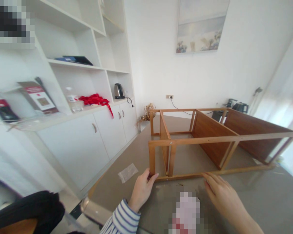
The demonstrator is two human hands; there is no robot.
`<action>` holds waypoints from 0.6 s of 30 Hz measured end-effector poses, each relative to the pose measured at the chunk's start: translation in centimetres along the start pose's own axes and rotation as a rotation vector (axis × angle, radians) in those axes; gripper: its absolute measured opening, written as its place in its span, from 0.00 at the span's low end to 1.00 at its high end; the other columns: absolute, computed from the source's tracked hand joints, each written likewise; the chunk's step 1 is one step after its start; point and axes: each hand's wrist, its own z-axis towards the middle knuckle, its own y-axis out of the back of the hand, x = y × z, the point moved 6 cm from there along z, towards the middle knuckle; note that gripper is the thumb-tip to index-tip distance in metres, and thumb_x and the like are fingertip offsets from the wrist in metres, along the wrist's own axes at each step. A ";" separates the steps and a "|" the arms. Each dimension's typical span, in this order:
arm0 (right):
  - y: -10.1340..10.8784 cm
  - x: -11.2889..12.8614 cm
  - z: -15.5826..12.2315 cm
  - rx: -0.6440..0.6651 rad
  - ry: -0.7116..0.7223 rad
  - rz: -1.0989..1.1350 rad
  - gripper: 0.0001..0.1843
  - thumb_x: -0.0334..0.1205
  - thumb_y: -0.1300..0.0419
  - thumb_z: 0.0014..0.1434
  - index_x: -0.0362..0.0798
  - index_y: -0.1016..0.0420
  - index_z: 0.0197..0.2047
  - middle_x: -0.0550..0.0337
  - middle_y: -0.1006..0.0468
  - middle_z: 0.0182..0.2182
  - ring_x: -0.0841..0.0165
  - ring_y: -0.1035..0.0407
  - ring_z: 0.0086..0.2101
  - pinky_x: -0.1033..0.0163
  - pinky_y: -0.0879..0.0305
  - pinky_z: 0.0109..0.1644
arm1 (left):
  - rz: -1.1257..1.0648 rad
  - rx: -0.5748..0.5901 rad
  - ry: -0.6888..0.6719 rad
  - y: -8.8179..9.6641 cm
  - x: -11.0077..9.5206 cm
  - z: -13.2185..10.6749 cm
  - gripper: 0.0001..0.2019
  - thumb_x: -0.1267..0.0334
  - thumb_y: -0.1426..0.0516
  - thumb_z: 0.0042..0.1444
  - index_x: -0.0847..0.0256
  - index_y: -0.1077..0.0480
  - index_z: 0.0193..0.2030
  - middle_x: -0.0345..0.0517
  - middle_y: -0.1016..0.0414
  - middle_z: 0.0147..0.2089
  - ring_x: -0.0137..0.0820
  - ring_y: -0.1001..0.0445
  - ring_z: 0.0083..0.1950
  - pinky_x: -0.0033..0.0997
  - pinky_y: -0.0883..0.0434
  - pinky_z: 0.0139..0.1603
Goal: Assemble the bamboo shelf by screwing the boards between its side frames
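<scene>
A wooden shelf frame (197, 140) with two brown panels lies on its side on the grey table (258, 191). My left hand (142, 189), in a striped sleeve, grips the lower left corner post of the frame, with the thumb against the wood. My right hand (221, 192) rests by the frame's bottom rail, fingers stretched out and touching it near the middle. Nothing else is in either hand.
A small clear plastic bag (128, 172) lies on the table left of the frame. White cabinets and shelves (88, 97) line the left wall, with a kettle (118, 91) and red ribbon (95, 100) on the counter. A black chair back (26, 211) sits at lower left.
</scene>
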 end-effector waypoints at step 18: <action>4.5 9.2 12.2 0.021 -0.084 0.397 0.23 0.53 0.50 0.63 0.42 0.36 0.52 0.48 0.22 0.40 0.59 0.26 0.41 0.57 0.34 0.43 | -0.055 -0.058 0.011 -0.1 0.8 -0.3 0.13 0.51 0.49 0.60 0.59 0.34 0.36 0.44 0.23 0.36 0.33 0.25 0.36 0.30 0.31 0.38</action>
